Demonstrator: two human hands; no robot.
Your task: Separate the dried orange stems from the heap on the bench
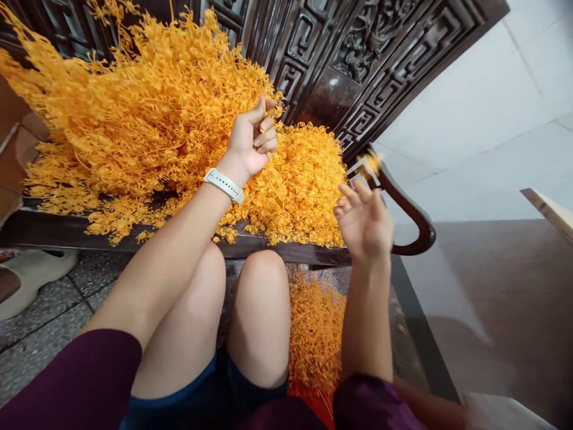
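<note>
A large heap of dried orange cordyceps-like strands [134, 119] covers the dark wooden bench [286, 249], and a denser mound [299, 185] lies to its right. My left hand [253, 138], with a white wristband [224, 185] on its wrist, is curled above the heap, pinching a few strands at the thumb. My right hand [363, 224] is raised beside the mound with its fingers apart. A blurred orange tuft [369, 164] hangs just above those fingertips, not clearly touching them. More strands [316, 334] lie below the bench, between my knees and right forearm.
The carved dark wood bench back [371, 77] rises behind the heap, and a curved wooden armrest [414, 230] stands close to my right hand. White wall tiles [465, 131] fill the upper right. A speckled stone floor [45, 352] lies at the lower left.
</note>
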